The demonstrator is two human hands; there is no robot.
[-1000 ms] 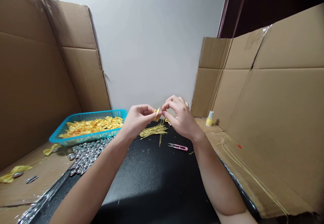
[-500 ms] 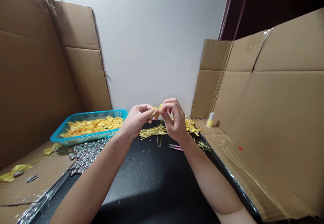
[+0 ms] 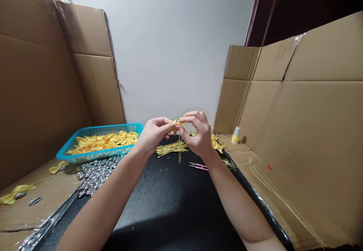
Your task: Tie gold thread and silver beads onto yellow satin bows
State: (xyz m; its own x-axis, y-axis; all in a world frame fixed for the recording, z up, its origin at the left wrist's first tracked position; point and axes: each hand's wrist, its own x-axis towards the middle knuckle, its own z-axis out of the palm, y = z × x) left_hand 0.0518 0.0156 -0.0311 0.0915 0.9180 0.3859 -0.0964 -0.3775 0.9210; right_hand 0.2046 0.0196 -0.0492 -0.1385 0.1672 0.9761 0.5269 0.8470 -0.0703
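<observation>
My left hand [image 3: 155,133] pinches a small yellow ribbon bow [image 3: 175,126] between thumb and fingers, above the far part of the black table. Gold cord [image 3: 179,152] hangs down from the bow in a narrow loop. At the bow's right side, my right hand [image 3: 197,133] has thumb and index finger closed on the cord, its other fingers curled loosely. Below the hands lies a bundle of cut gold cords [image 3: 171,148]. Pink-handled thread snips [image 3: 198,166] rest on the table by my right forearm. The fingers hide much of the bow.
A blue basket [image 3: 99,154] of yellow bows stands at left, with silver oval beads [image 3: 99,173] before it. Finished yellow pieces [image 3: 217,144] lie at right, near a thread spool [image 3: 235,135]. Cardboard walls [image 3: 314,130] enclose both sides.
My right hand has shifted slightly right and its fingers have opened a little at the cord. The hanging cord loop looks narrower. My left hand stays almost still.
</observation>
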